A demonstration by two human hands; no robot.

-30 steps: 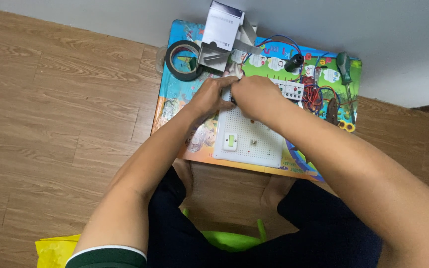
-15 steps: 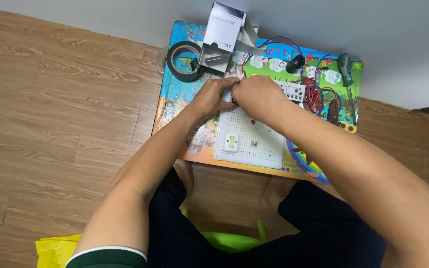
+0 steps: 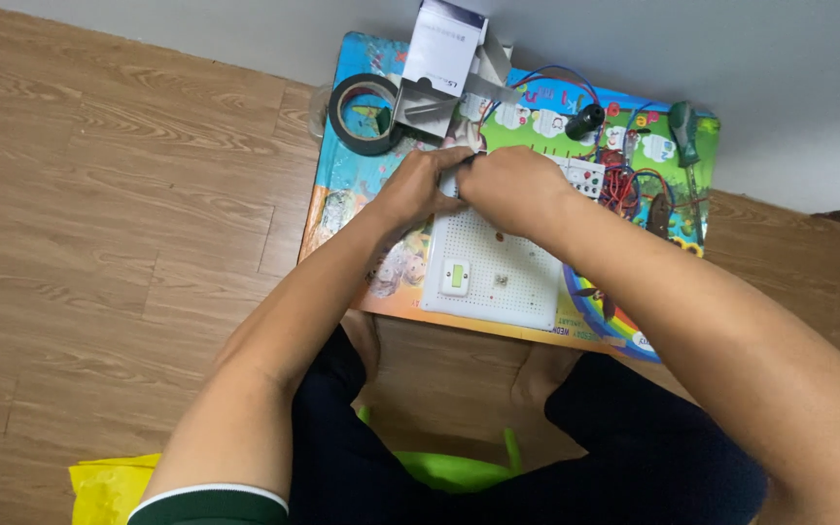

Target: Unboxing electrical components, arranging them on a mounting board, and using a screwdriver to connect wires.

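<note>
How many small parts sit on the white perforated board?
2: a green-and-white block near the white perforated board's lower left, and a tiny dark part just right of it. More may hide under the hands at its top edge.

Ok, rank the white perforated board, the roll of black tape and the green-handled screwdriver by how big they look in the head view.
1. White perforated board, clearly largest.
2. Roll of black tape.
3. Green-handled screwdriver, smallest in area, though about as long as the tape is wide.

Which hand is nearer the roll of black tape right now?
Left. The left hand sits just below and right of the roll of black tape, apart from it. The right hand is farther right, over the white perforated board, pressed against the left.
</note>
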